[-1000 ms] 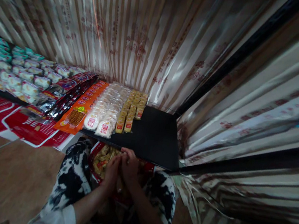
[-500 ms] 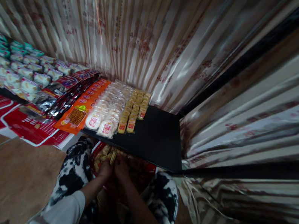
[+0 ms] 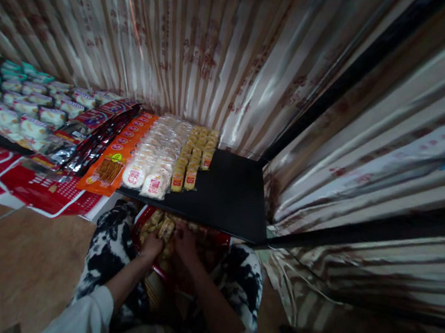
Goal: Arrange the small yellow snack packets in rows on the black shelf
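I am logging snack packets [image 3: 165, 229] at 6 o'clock, in the red box [image 3: 210, 239] below the shelf [image 3: 229, 202]. Left hand [image 3: 152, 247] fingers are clasping them; I cannot tell the right hand [image 3: 186, 244] grip. I am judging them light, crinkly and slippery, best pinched at the sealed edges.

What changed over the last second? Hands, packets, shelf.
Both hands, pressed together a second ago, have dropped into the red bag on the lap and parted slightly: left hand and right hand now flank a few small yellow packets; grip unclear. The black shelf and its packet rows stayed put.
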{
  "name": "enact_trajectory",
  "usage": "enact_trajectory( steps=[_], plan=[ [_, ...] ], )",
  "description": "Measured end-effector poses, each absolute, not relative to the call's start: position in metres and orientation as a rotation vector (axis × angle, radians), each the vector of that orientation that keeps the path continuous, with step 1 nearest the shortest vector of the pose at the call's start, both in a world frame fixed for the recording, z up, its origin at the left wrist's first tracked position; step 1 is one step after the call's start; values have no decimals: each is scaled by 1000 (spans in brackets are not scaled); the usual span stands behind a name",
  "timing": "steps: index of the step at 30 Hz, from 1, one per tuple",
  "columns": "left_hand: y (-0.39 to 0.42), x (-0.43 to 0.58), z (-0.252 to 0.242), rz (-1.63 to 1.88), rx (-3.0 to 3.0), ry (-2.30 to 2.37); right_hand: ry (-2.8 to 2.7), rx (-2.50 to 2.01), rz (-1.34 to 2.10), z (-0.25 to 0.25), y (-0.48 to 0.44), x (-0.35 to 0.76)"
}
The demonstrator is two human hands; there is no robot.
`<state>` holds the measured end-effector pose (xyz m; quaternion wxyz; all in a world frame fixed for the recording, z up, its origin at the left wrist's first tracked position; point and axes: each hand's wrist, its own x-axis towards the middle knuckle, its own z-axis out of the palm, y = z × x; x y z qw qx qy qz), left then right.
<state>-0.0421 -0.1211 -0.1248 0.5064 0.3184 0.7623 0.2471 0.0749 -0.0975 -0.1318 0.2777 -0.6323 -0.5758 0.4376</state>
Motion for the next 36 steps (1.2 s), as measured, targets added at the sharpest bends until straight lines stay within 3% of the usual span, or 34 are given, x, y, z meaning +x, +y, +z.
enact_trajectory(
  steps=[14, 21, 27, 32, 36],
  plan=[
    [-143, -40, -47, 627, 482, 1392, -1322, -1518, 1167, -89, -124, 105],
    [-151, -33, -31, 765, 1304, 1485, -677, -1358, 1642, -50, -137, 118],
    [-162, -24, -20, 826, 2079, 1503, -542, -1199, 1737, -20, -146, 137],
    [-161, -19, -18, 825, 2283, 1466, -478, -1212, 1670, -24, -146, 147],
    [-151, -13, -12, 927, 2056, 1504, -364, -1135, 1582, -27, -143, 147]
  ],
)
